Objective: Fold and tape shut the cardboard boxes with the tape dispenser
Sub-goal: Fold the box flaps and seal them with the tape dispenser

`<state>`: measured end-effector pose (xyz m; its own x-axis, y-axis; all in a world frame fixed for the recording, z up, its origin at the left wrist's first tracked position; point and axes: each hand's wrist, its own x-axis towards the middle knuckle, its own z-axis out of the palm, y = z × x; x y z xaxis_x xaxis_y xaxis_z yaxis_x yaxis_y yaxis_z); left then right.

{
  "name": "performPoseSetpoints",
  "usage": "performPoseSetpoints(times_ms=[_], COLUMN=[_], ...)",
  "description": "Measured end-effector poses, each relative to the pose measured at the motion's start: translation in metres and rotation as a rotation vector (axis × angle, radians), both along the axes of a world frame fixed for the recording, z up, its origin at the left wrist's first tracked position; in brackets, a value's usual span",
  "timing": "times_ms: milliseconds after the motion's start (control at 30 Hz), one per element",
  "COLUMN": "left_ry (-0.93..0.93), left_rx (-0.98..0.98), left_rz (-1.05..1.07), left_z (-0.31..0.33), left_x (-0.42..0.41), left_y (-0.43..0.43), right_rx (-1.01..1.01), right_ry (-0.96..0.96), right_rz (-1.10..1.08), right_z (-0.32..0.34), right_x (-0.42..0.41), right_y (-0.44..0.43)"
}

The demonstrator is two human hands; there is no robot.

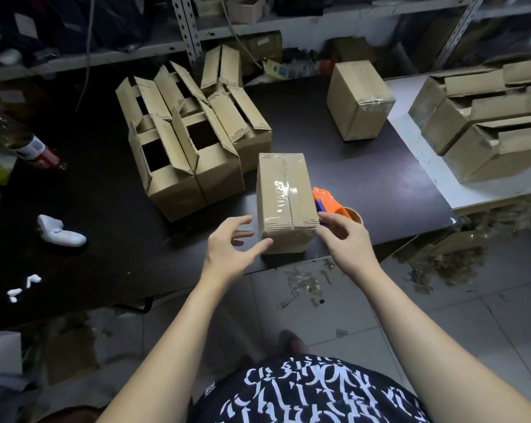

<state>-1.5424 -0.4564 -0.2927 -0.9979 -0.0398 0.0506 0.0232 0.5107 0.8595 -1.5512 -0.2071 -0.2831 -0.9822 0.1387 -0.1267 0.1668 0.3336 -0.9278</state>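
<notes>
A small cardboard box (285, 199) stands near the front edge of the dark table (105, 209), its top flaps closed with clear tape along the seam. My left hand (230, 248) hovers at its near left corner, fingers spread, thumb tip close to the box. My right hand (346, 236) is at the near right corner, fingertips at the box edge, holding nothing. The orange and blue tape dispenser (331, 203) lies on the table just right of the box, partly hidden behind it and my right hand.
Several open boxes (191, 141) with raised flaps cluster behind and left. Another taped box (359, 102) sits at the back right. Flattened and folded boxes (484, 117) pile on a white surface at right. A bottle (23, 138) and a white object (61, 232) lie at left. Tape scraps litter the floor.
</notes>
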Motion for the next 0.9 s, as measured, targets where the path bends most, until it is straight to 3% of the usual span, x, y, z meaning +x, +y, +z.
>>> performPoseSetpoints(times_ms=[133,567,900], left_ry=[-0.148,0.095,0.098], left_rx=[0.164,0.192,0.206], left_rz=[0.069,-0.021,-0.086], left_z=[0.012,0.068,0.08], left_x=[-0.004,-0.056,-0.137], left_y=[0.023,0.041,0.069], right_rx=[-0.09,-0.176,-0.224], right_ry=[-0.046,0.141,0.229], right_rz=[-0.021,-0.221,-0.268], right_z=[0.004,0.053,0.071], right_x=[0.0,-0.032,-0.104], right_y=[-0.027,-0.028,-0.008])
